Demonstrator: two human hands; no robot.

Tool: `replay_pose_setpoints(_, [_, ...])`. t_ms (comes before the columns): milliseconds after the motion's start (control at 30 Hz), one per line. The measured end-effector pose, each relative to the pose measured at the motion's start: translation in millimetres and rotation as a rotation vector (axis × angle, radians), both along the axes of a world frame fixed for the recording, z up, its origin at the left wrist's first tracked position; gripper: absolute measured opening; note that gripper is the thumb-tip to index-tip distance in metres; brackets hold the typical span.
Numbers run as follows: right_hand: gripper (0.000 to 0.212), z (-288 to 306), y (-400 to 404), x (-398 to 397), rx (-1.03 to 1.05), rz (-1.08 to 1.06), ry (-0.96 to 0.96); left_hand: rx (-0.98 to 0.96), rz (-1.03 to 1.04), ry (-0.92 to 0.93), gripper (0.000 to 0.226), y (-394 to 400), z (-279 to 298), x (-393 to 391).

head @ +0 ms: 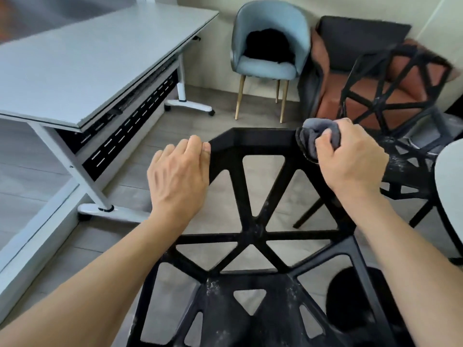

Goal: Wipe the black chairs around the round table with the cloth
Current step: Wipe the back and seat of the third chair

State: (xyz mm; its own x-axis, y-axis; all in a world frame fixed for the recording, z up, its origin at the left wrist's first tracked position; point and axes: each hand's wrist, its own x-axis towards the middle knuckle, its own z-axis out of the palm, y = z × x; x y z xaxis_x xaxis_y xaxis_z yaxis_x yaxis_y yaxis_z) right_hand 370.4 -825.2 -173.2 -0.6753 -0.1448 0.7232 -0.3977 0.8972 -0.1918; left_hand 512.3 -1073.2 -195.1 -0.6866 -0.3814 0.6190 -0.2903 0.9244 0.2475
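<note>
A black chair [253,231] with an open triangular lattice back stands right below me, its seat dusty. My left hand [179,176] grips the upper left corner of its backrest. My right hand [350,156] holds a bunched grey cloth [314,135] and presses it against the top right corner of the same backrest. A second black lattice chair [390,96] stands at the right, its seat speckled with white dust.
The white edge of the round table [451,186] shows at the right. A grey desk [75,71] on white wheeled legs fills the left. A light blue armchair [270,53] and an orange-brown sofa [370,96] stand at the far wall. Wood floor lies between them.
</note>
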Motion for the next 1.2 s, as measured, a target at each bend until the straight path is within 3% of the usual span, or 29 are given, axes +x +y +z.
replay_pose_setpoints(267, [0.044, 0.2, -50.3, 7.0, -0.039, -0.128, 0.139, -0.044, 0.017, 0.149, 0.034, 2.8, -9.3, -6.8])
replay_pose_setpoints(467, [0.041, 8.8, -152.6, 38.1, 0.140, 0.206, 0.243, -0.113, -0.001, 0.211, 0.029, -2.0, -8.2, -2.2])
replay_pose_setpoints(667, [0.034, 12.5, -140.3, 31.6, 0.174, 0.405, 0.216, -0.106, -0.151, 0.115, 0.028, -13.5, -3.9, 12.9])
replay_pose_setpoints(733, [0.037, 11.6, -139.6, 29.3, 0.144, 0.432, 0.204, 0.104, -0.188, 0.114, 0.025, -25.0, -14.7, 30.8])
replay_pose_setpoints(833, [0.047, 7.4, -145.0, 31.8, 0.134, 0.353, 0.250, 0.721, -0.295, 0.192, 0.021, -39.4, -56.4, 72.3])
replay_pose_setpoints(867, [0.049, 5.6, -145.4, 33.0, 0.137, 0.326, 0.268, 0.836, -0.351, 0.186, 0.023, -42.1, -70.4, 84.3])
replay_pose_setpoints(1033, [0.033, -10.4, -160.5, 52.4, 0.085, 0.220, 0.372, 0.939, -0.484, 0.159, 0.029, -54.8, -97.2, 98.0])
replay_pose_setpoints(1200, [0.034, -54.9, -196.8, 113.6, 0.088, 0.478, 0.418, 0.987, -0.476, 0.138, 0.027, -49.6, -93.7, 105.2])
